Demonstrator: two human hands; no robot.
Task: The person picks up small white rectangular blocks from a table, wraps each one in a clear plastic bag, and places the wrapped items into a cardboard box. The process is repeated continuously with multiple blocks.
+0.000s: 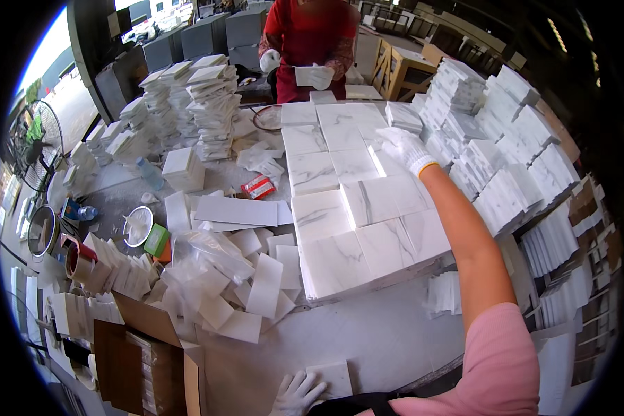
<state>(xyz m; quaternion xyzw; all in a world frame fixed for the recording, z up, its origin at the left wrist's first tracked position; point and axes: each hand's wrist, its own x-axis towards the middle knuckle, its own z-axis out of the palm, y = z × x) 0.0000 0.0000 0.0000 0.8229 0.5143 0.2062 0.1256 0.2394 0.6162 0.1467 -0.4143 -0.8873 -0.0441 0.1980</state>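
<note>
Rows of white marble tiles with grey veins (329, 260) lie side by side on the table, some raised above others. My right hand (403, 148), in a white knitted glove, reaches far across to the right edge of these rows. Its fingers stretch out over the tiles and touch a marble tile (390, 165) partly hidden beneath it. Low in the view, my left hand (297, 394), gloved too, rests with fingers apart. Its fingertips lie against a single white tile (331, 378) at the near table edge.
Tall tile stacks stand at right (492, 177) and back left (211, 104). Loose white pieces (263, 288), plastic wrap (211, 256) and an open cardboard box (145, 347) crowd the left. Across the table, a person in red (308, 52) holds a small white tile (304, 76) in gloved hands.
</note>
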